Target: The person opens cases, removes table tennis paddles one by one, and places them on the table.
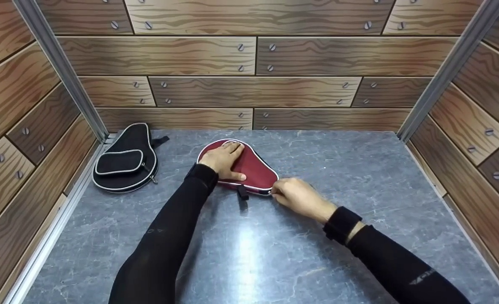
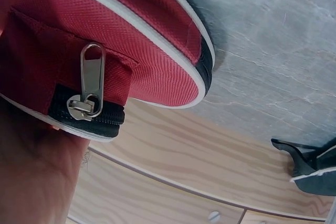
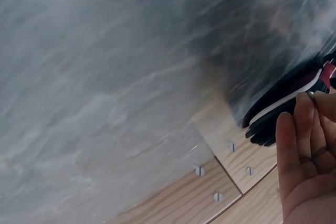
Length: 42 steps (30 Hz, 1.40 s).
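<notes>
Black sleeves [image 1: 158, 240] cover my arms; my right hand [image 1: 298, 195], curled, pinches the zip [image 1: 265, 192] of the red case [image 1: 255, 166], near the far edge of the surface [image 1: 359, 169]; my left hand [image 1: 223, 160] rests on it, fingers extended; a black case [image 1: 124, 162] lies by the far left corner

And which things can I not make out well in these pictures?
Head view: part of the red bag, covered by the left hand.
Right wrist view: the zipper pull, mostly covered by the right hand.
Left wrist view: most of the black bag, cut off by the picture's right edge.
No view shows inside either bag; their sides hide it.
</notes>
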### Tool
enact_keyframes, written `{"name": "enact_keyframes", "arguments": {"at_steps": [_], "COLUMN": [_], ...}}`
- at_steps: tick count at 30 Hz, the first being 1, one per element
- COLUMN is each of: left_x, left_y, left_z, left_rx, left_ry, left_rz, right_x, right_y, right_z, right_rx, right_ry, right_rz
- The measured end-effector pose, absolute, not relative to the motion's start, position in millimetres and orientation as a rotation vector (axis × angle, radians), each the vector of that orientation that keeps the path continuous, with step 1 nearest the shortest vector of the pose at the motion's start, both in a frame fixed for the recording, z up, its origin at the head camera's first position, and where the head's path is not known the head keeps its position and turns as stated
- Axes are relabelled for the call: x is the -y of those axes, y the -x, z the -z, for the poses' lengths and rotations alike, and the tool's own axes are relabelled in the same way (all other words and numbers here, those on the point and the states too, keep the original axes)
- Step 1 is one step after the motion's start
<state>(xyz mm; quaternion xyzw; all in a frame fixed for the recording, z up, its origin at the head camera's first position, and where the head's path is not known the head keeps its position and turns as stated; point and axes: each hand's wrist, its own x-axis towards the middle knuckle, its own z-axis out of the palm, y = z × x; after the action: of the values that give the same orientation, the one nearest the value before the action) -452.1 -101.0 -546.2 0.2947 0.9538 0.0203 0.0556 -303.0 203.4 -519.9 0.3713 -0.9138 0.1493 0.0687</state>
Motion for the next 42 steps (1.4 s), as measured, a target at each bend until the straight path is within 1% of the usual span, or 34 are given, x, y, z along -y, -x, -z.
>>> {"name": "enact_keyframes", "arguments": {"at_steps": [4, 5, 7, 14, 15, 16, 17, 19, 22, 23, 27, 30, 35, 38, 40, 42], "left_x": [100.6, 100.6, 102.9, 102.8, 103.1, 102.4, 104.4, 102.6, 100.8, 101.8, 100.3, 100.5, 105.4, 107.6, 106.9, 102.1], "left_y": [447.9, 449.3, 466.0, 467.4, 465.4, 453.8, 455.6, 442.2, 426.9, 433.0, 430.5, 439.9, 468.8, 474.3, 469.7, 454.8], "left_z": [544.1, 545.6, 561.9, 562.6, 560.6, 549.2, 552.6, 538.9, 523.9, 529.3, 526.1, 535.5, 569.0, 576.9, 574.3, 560.0], "left_rx": [-2.899, -2.901, -2.887, -2.909, -2.907, -2.91, -2.923, -2.914, -2.907, -2.894, -2.889, -2.877, -2.906, -2.906, -2.89, -2.851], "left_ry": [-0.89, -0.889, -0.893, -0.914, -0.909, -0.908, -0.925, -0.911, -0.921, -0.923, -0.944, -0.972, -1.082, -1.159, -1.19, -1.205], "left_rz": [-0.091, -0.061, -0.107, 0.017, -0.006, 0.02, 0.003, -0.039, -0.093, -0.149, -0.12, -0.086, 0.081, 0.134, 0.082, 0.007], "right_x": [-194.9, -192.7, -188.2, -171.5, -169.9, -168.8, -168.2, -168.8, -172.5, -174.2, -183.8, -193.5, -212.1, -222.9, -229.7, -235.8], "right_y": [300.1, 299.5, 298.0, 293.4, 293.1, 292.9, 292.7, 292.4, 292.5, 293.3, 298.0, 304.3, 316.3, 321.7, 324.8, 328.2], "right_z": [522.0, 522.3, 522.8, 526.3, 526.5, 526.7, 526.5, 525.4, 523.1, 522.3, 516.4, 509.1, 498.3, 494.9, 494.0, 494.7], "right_rx": [2.747, 2.746, 2.744, 2.72, 2.719, 2.716, 2.716, 2.723, 2.724, 2.721, 2.727, 2.761, 2.791, 2.797, 2.804, 2.815], "right_ry": [-1.088, -1.081, -1.062, -1.001, -0.995, -0.993, -0.992, -0.998, -1.02, -1.03, -1.056, -1.039, -0.994, -0.976, -0.963, -0.948], "right_rz": [-0.468, -0.471, -0.475, -0.428, -0.422, -0.418, -0.42, -0.431, -0.428, -0.422, -0.43, -0.49, -0.531, -0.514, -0.501, -0.491]}}
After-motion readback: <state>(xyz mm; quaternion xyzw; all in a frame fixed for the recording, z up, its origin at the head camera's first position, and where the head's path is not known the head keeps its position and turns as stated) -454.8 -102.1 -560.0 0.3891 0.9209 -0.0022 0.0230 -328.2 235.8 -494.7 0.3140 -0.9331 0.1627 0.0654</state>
